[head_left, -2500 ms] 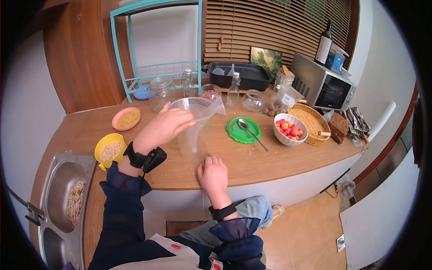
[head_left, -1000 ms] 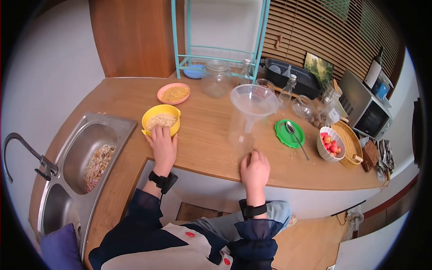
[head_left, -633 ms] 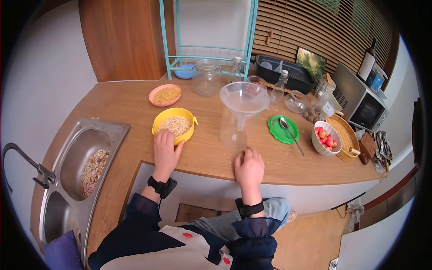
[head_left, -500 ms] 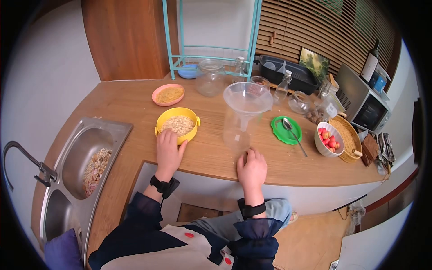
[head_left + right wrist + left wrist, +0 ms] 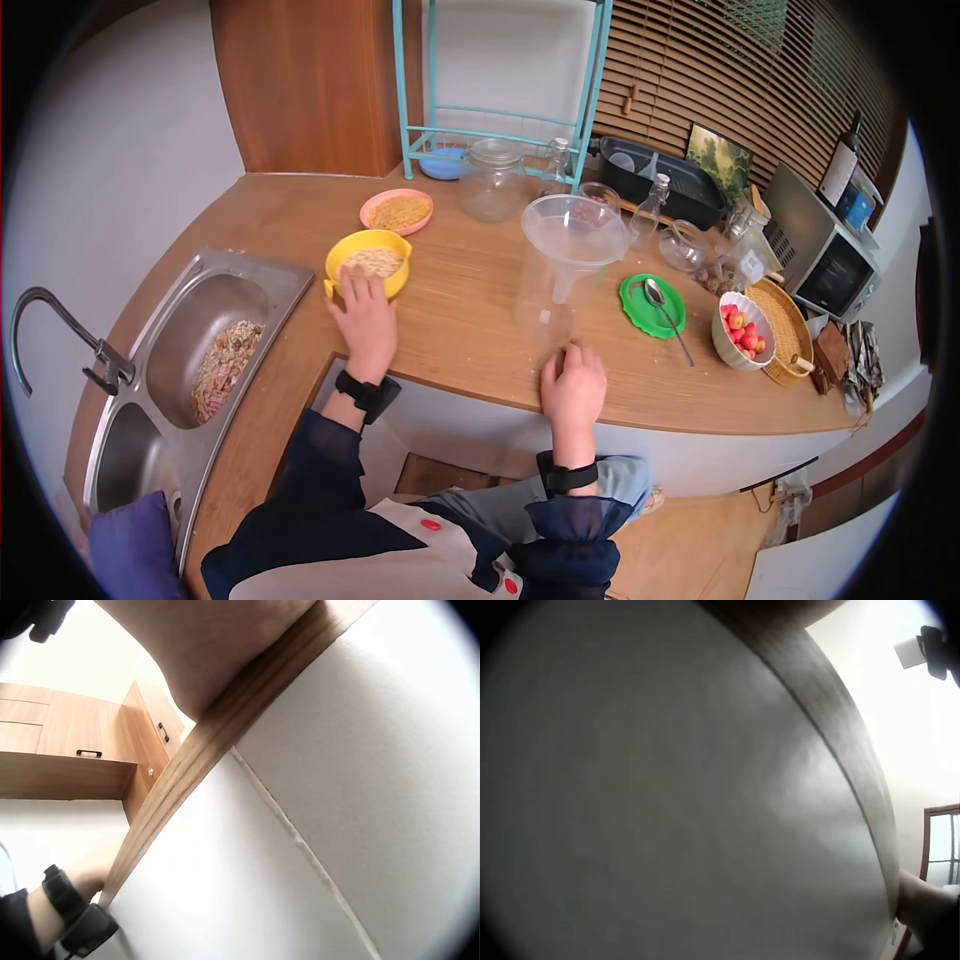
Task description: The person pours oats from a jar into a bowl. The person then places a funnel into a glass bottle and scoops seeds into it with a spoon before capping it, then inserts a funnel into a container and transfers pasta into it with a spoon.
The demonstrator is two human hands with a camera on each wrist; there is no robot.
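Note:
A yellow bowl (image 5: 393, 282) of oat flakes (image 5: 372, 262) stands on the wooden counter beside the sink. My left hand (image 5: 365, 325) grips its near rim, fingers over the edge by the flakes and thumb outside. My right hand (image 5: 574, 388) rests loosely on the counter's front edge, holding nothing. Just beyond its fingers stands a tall clear container (image 5: 543, 318) with a large translucent funnel (image 5: 575, 232) in its top. In the left wrist view a pale curved surface fills most of the frame; the right wrist view looks along the counter edge (image 5: 180, 780).
A steel sink (image 5: 175, 330) with food scraps lies left. Behind the bowl are a pink plate (image 5: 397, 211) of yellow grains and a glass jar (image 5: 490, 185). Rightward are a green lid (image 5: 637, 310) with a spoon (image 5: 655, 295), a white bowl (image 5: 730, 350) of red fruit and a basket (image 5: 790, 330).
My left hand has gone from the funnel to the yellow bowl. The bowl has turned and, in the last half second, shifted left toward the sink. My right hand stays on the counter edge.

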